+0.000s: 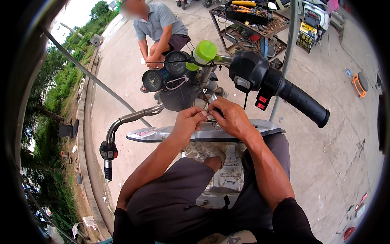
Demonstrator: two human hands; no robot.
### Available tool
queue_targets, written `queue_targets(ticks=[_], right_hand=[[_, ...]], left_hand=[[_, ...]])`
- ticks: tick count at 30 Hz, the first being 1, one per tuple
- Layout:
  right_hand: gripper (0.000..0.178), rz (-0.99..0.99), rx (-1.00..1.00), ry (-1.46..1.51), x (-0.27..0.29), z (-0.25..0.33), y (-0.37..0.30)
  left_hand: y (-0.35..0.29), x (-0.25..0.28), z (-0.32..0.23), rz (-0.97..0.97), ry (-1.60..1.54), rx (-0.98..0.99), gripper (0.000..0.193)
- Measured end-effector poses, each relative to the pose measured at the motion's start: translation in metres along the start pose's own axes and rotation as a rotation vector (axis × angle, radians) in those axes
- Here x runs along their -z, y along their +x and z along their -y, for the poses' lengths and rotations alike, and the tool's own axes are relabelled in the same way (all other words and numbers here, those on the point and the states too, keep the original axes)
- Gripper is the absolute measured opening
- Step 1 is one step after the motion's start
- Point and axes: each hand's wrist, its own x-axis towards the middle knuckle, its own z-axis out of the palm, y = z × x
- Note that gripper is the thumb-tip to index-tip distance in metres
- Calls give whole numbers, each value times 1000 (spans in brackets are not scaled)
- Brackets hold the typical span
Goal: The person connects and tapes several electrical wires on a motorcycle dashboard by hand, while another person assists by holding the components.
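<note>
Both my hands meet above the silver-grey front panel (162, 133) of a motor vehicle with handlebars. My left hand (190, 122) is closed, thumb and forefinger pinched together. Against its fingertips, my right hand (232, 117) pinches too. What lies between the fingers is too small to make out; a thin dark cable (203, 94) runs down close to them. Just beyond are two round gauges (176, 63) and a dark housing (178, 96). The right handlebar grip (304, 101) is black, with a switch box (248, 73); the left handlebar (134, 116) ends in a smaller grip.
A bright green cup-like piece (205, 51) sits on the handlebar. Ahead, a person (162, 30) in a grey shirt bends forward. A metal tool cart (260, 30) stands at the far right, and an orange-rimmed stool (360, 84) on the concrete. Metal poles (93, 77) frame the vehicle.
</note>
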Motion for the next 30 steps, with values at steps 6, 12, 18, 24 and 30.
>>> queue_targets(ticks=[6,12,18,24,30], right_hand=[[11,10,10,-17,0,1,-2],[11,15,-1,-3,-4,3,-1],[16,16,-8,14,-3,0,-2],[30,1,-189,188,1,13,0],[32,-9,-354,326,6,8,-1]], left_hand=[[-2,1,-4,23,-56,167,11],[-3,2,-7,35,-9,180,10],[1,0,-3,69,80,125,15],[3,0,2,17,142,21,14],[-6,-6,-12,-76,91,11,15]])
